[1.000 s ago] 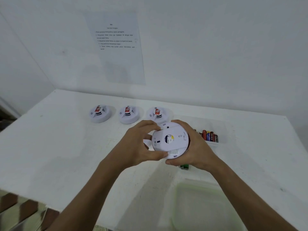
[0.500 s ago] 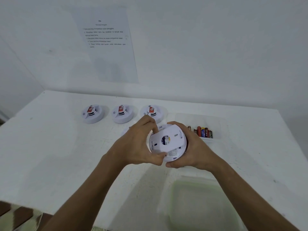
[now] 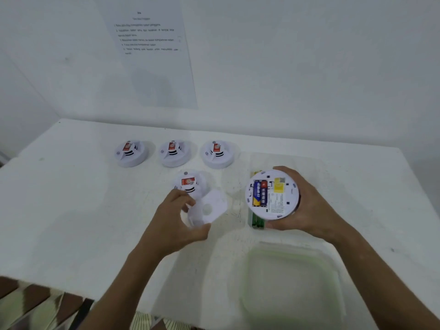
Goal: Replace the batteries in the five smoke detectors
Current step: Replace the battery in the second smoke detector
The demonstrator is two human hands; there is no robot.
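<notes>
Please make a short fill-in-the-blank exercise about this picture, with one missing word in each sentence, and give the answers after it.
1. The right hand holds an opened detector with blue and yellow ____ showing inside.
2. The left hand holds the white ____ taken off that detector.
3. ____ closed detectors stand on the table.
4. The clear container near the front edge stands ____ the right forearm.

Answers: batteries; cover; Four; under

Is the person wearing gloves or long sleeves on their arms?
No. The left hand and right hand are bare, with no gloves, rings or watch showing. Both forearms are bare too; no sleeve shows anywhere in the picture.
</notes>
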